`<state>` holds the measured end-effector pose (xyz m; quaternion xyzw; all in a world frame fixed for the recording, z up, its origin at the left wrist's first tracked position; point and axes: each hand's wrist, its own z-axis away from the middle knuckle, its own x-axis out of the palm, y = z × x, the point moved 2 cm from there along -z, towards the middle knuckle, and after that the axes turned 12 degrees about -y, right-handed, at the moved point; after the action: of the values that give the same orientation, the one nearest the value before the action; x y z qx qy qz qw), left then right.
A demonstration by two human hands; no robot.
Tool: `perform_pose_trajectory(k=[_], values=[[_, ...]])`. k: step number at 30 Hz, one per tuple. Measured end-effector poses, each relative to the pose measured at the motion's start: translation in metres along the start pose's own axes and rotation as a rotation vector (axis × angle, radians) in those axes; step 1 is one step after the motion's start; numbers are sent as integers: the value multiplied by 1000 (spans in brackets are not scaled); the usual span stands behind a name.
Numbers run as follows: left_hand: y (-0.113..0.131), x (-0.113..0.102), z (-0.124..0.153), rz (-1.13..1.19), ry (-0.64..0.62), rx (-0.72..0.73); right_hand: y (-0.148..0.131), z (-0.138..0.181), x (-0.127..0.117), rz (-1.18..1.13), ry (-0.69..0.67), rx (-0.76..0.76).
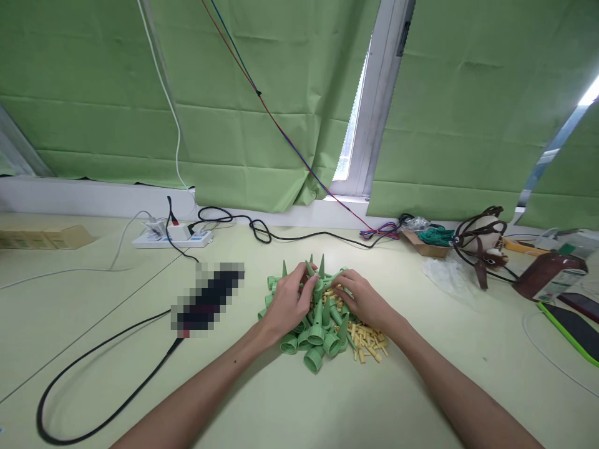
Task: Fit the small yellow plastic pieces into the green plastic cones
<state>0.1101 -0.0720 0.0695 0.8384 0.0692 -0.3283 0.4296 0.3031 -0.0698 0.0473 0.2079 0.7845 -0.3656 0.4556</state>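
Evidently, my left grip was closed on a green cone, pinched between thumb and fingers above the pile of green cones. My right grip was positioned at the right flank of the same pile, fingers curled and tips close to the cone in my left; I could not tell whether those tips were clamped on anything.

The pile stood on the pale tabletop, well in from its far edge. Several cones pointed upward, while others lay tilted with their open, round ends toward me. Small yellow pieces lay scattered against the pile's right front side, with more visible among the cones, below my right fingertips.

Left of the pile I noted a dark object, obscured by pixelation, with a black cord looping from it. Near the far edge of the tabletop, on the left, was a white power strip with plugs inserted. A black cable ran along that edge. Toward the far right corner I recorded a cardboard tray containing green material and a dark red container. A green-edged black device lay toward the right edge.
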Motion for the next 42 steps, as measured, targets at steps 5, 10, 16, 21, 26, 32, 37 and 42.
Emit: perform_pose_trajectory(k=[5,10,16,21,26,32,37,42], values=[[0,0,0,-76,2,40,-6,0,-3,-56,91,-34],[-4,1,1,-194,-51,88,-18,1,-7,-100,210,-80],[-6,4,3,-289,-145,193,-26,2,-6,-112,271,-126],[-6,5,3,-284,-153,190,-26,3,-4,-130,332,-138],[-5,5,3,-207,-87,142,-25,4,-4,-131,380,-92],[0,4,3,-117,-65,97,-25,5,-7,-144,450,-27],[1,3,2,-23,-41,37,-27,4,-3,-321,462,-28],[3,3,1,76,-53,8,-27,2,2,-484,441,-47]])
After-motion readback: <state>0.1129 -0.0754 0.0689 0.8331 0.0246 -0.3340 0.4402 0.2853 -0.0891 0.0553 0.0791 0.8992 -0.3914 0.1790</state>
